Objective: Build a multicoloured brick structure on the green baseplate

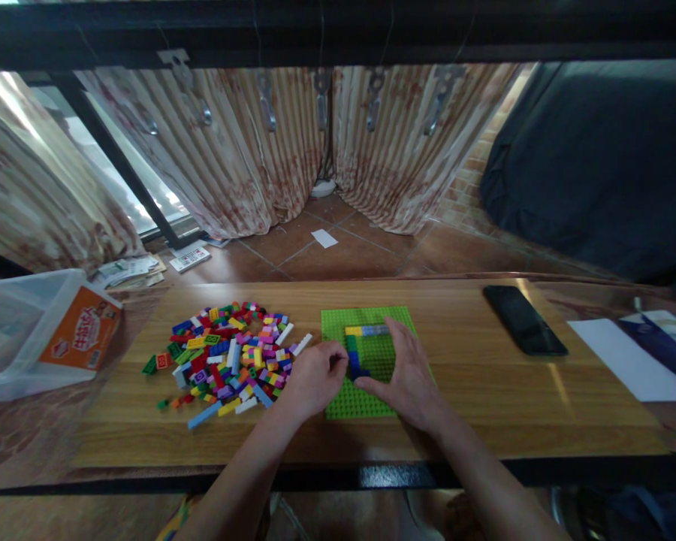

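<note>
A green studded baseplate (372,406) lies on the wooden table. On it stands a row of toy bricks: a yellow brick (352,330) at the far corner, grey-blue bricks (375,330) to its right, and blue bricks (354,362) running toward me. My left hand (318,376) is over the plate's left edge, beside the blue bricks, its fingers curled closed; whatever they hold is hidden. My right hand (410,376) spans the plate's right side with thumb and fingers apart. Its fingertips are near the grey-blue bricks and its thumb near the nearest blue brick.
Left of the plate spreads a pile of loose coloured bricks (219,368). Beyond it stands a clear plastic bin (22,330) with an orange label. A black phone (523,319) lies at the table's right, near white paper (625,361).
</note>
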A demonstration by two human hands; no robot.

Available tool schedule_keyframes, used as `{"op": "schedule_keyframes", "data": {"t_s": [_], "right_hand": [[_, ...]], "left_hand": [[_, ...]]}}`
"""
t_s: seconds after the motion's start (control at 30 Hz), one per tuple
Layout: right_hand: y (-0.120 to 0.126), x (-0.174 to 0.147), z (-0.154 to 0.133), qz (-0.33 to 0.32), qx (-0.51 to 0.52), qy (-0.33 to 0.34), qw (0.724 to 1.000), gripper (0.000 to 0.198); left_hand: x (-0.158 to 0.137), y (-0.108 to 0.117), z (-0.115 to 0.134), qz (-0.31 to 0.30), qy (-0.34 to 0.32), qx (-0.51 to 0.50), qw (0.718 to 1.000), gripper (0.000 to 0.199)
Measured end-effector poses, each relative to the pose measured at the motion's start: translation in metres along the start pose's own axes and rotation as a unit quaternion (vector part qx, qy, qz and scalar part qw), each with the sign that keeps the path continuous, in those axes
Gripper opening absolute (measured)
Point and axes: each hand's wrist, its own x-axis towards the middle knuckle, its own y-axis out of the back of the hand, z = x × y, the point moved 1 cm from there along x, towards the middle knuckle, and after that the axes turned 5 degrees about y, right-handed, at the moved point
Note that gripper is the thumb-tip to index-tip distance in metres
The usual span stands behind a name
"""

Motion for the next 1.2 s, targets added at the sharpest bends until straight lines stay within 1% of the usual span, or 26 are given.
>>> {"op": "schedule_keyframes", "data": {"t_s": [0.17,0.33,0.5,0.7,1.0,1.1,1.2], "right_hand": [[-0.008,-0.001,0.001,-0.008,-0.042,0.011,0.999,0.112],[-0.010,-0.001,0.001,0.001,-0.053,0.015,0.998,0.110],[-0.009,-0.001,-0.001,0.002,-0.054,0.015,0.998,0.106],[-0.009,0.000,-0.001,-0.001,-0.064,0.017,0.998,0.103],[-0.004,-0.001,0.002,-0.009,-0.045,0.029,0.999,0.104],[0.001,-0.002,0.002,-0.018,-0.039,0.036,0.998,0.097],[0.005,-0.003,0.002,-0.027,-0.035,0.062,0.997,0.073]], "left_hand": [[0.000,0.000,0.000,-0.003,0.007,0.000,1.000,0.016],[-0.001,0.000,0.000,-0.002,0.004,0.002,1.000,0.017],[-0.001,0.000,0.001,-0.001,0.013,0.006,1.000,0.016],[0.000,0.000,0.000,0.002,0.006,0.010,1.000,0.016],[-0.001,0.000,0.001,0.006,0.008,0.007,1.000,0.016],[-0.001,0.001,0.001,0.001,0.010,0.005,1.000,0.017],[-0.001,0.001,0.002,-0.003,0.012,-0.005,1.000,0.017]]}}
